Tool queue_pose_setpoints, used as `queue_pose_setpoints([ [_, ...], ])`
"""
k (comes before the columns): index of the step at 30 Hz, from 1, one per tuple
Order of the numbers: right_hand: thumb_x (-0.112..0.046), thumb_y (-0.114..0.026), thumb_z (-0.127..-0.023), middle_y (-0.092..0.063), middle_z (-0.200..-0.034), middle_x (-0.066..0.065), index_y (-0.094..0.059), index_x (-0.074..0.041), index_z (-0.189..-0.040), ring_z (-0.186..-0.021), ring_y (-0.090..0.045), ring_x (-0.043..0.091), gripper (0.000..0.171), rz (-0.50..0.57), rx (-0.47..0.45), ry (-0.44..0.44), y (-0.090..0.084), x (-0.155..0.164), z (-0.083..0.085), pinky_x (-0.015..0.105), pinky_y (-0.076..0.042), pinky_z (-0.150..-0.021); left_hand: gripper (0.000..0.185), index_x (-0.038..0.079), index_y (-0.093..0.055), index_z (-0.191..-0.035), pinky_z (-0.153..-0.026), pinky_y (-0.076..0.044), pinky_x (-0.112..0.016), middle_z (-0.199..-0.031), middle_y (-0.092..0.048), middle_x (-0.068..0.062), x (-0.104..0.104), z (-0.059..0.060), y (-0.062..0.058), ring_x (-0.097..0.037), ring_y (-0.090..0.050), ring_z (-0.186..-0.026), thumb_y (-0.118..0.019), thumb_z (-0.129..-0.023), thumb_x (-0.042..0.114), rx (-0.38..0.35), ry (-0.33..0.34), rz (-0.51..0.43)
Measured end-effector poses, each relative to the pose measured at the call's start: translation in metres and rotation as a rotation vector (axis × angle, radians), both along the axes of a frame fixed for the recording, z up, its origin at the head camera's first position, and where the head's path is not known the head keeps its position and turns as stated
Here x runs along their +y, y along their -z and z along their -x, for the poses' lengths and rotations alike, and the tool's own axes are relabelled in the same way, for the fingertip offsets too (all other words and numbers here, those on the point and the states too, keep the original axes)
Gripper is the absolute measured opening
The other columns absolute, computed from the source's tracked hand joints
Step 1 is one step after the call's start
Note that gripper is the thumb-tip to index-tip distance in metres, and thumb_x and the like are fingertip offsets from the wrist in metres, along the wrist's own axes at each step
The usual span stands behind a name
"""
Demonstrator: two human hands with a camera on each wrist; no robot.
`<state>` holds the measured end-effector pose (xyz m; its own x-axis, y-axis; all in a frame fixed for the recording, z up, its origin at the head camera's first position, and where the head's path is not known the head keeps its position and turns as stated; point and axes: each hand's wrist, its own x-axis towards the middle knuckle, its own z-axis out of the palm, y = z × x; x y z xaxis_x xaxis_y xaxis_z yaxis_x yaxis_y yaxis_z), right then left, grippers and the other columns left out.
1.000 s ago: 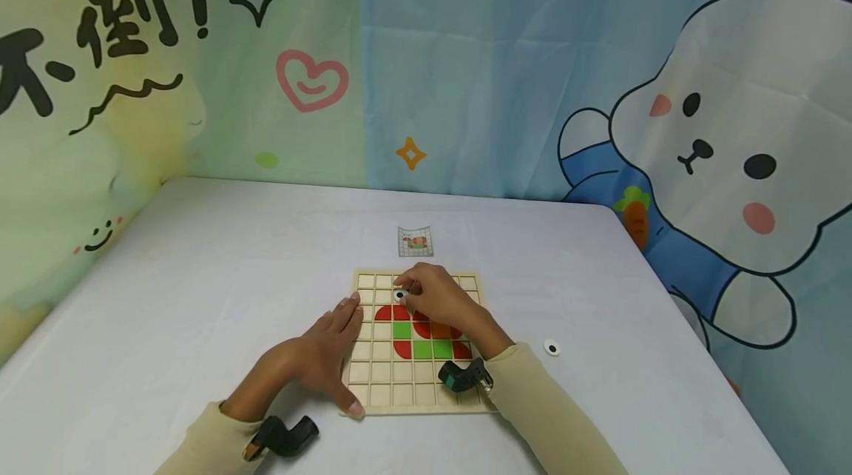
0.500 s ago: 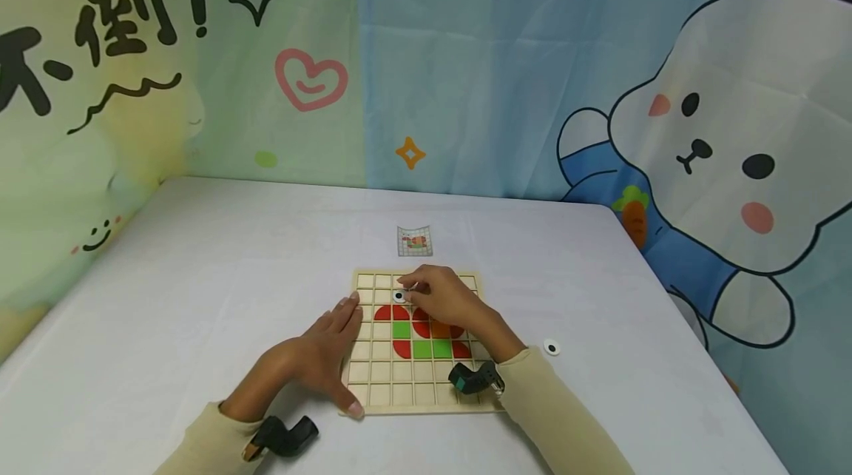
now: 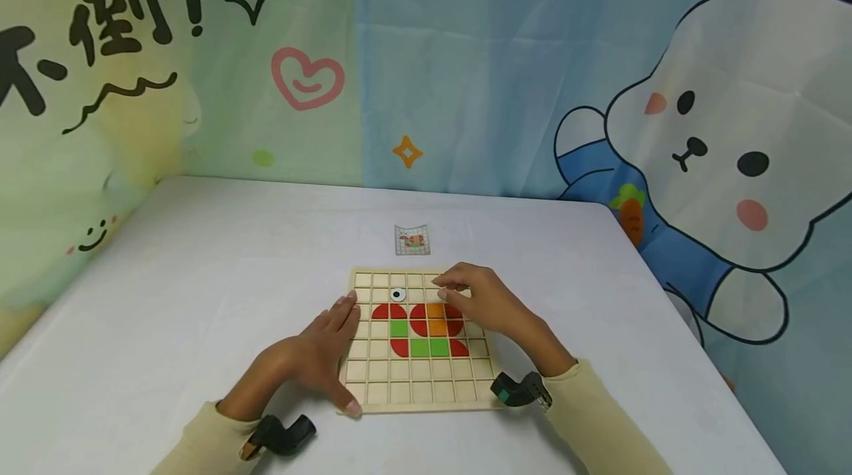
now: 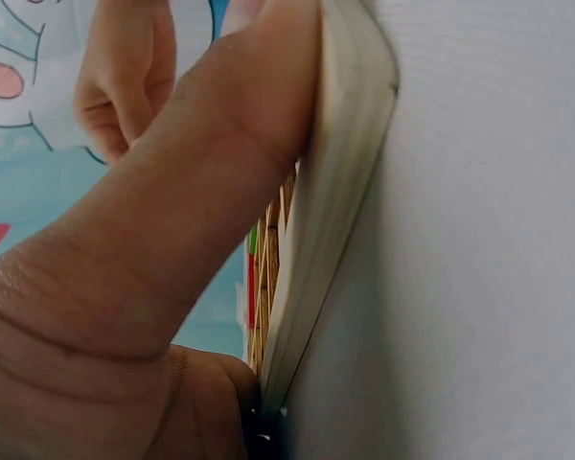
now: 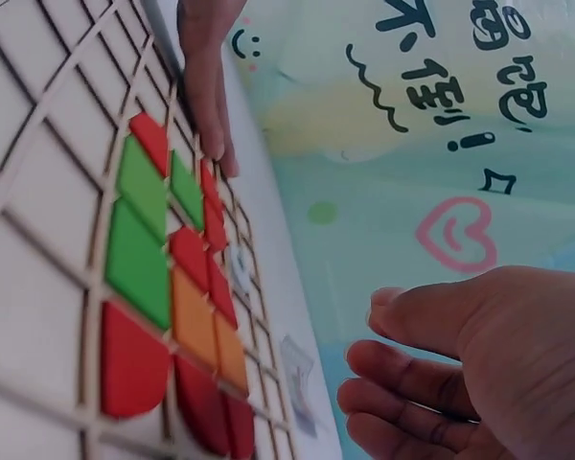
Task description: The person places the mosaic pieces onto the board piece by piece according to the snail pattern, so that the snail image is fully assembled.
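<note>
A wooden grid board lies on the white table. My left hand rests along its left edge with the fingers extended; the left wrist view has the thumb against the board's rim. A white disc with a black dot sits in an upper cell, above the rounded red tiles. Green square tiles and orange square tiles fill other cells. My right hand hovers over the board's upper right with loosely bent fingers and nothing between them, as the right wrist view also shows.
Behind the board lies a small gridded card with a coloured picture. A printed cloth backdrop hangs beyond the table's far edge. Each sleeve has a black camera mount at the wrist.
My right hand has let go of the dotted disc, which stays in its cell, and has moved right. A second dotted disc on the table is now hidden behind my right arm. My left hand stays put.
</note>
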<state>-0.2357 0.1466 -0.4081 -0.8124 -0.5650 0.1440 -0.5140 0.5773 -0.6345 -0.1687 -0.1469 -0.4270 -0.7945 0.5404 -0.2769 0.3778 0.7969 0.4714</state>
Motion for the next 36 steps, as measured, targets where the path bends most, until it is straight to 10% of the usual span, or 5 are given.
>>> queue_pose_setpoints([
  [36,0.005,-0.071,-0.083,-0.067,-0.103,0.003,-0.071,-0.002,-0.112,-0.091,-0.063,0.021,0.029,-0.106,0.082,0.193,0.015,0.118,-0.047,0.038,-0.054,-0.077,0.144,-0.004,-0.01,-0.154,-0.116,-0.009,-0.047,-0.161,0.005,-0.019,0.002,0.001,0.002,-0.032,0.003,-0.147,-0.087,-0.053,0.064,-0.001,-0.012,0.029],
])
